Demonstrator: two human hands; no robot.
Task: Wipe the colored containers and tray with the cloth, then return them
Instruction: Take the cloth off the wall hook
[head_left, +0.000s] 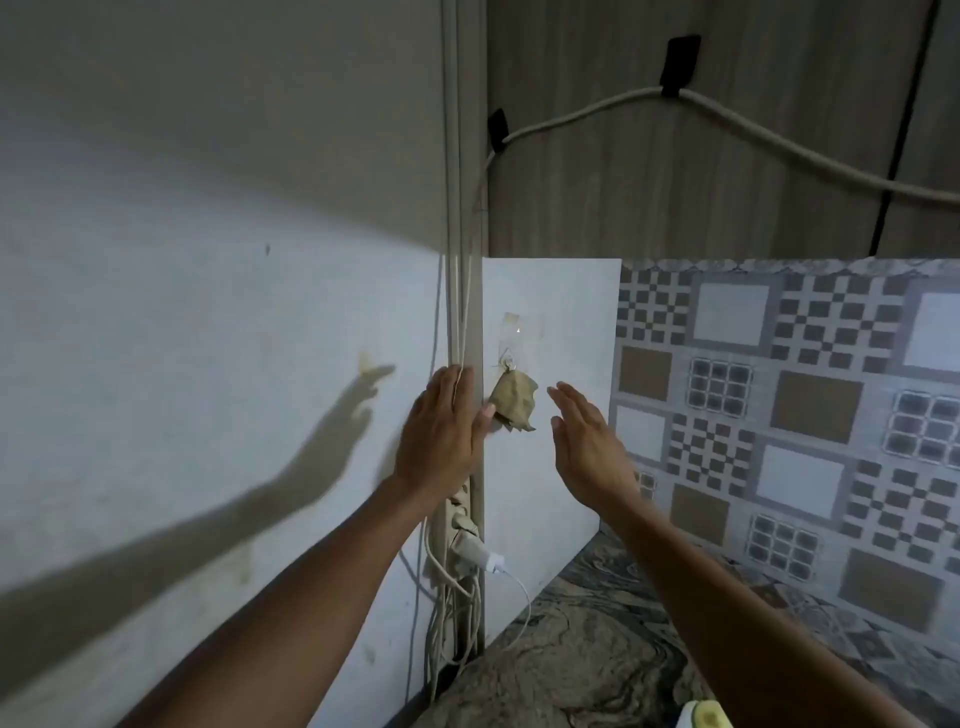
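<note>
Neither hand has hold of anything. The left hand (441, 431) and the right hand (587, 441) are both raised with fingers straight, either side of the cloth (511, 408), which hangs just below the hook (506, 364). The left thumb lies at the cloth's edge, below and left of the hook; I can't tell whether it touches. The right hand, below and right of the hook, is clear of the cloth.

To my eye the step is fetching the cloth. The hook seems only stuck on, so I'd pinch the cloth high, close under the hook, and lift it up and off rather than drag it downward.

The cloth is small and tan, crumpled into a tight lump — light and limp, I'd guess, and wanting a shake-out before any wiping.

The hook sits on a white panel (561, 322). Just left of the hook runs a conduit (462, 234) with thin cords. Below and left of the hook is a power strip (457, 519) with a white charger (483, 558). Patterned tiles (779, 415) lie right of the hook, and a marbled counter (571, 665) lies well below it. No containers or tray show.
</note>
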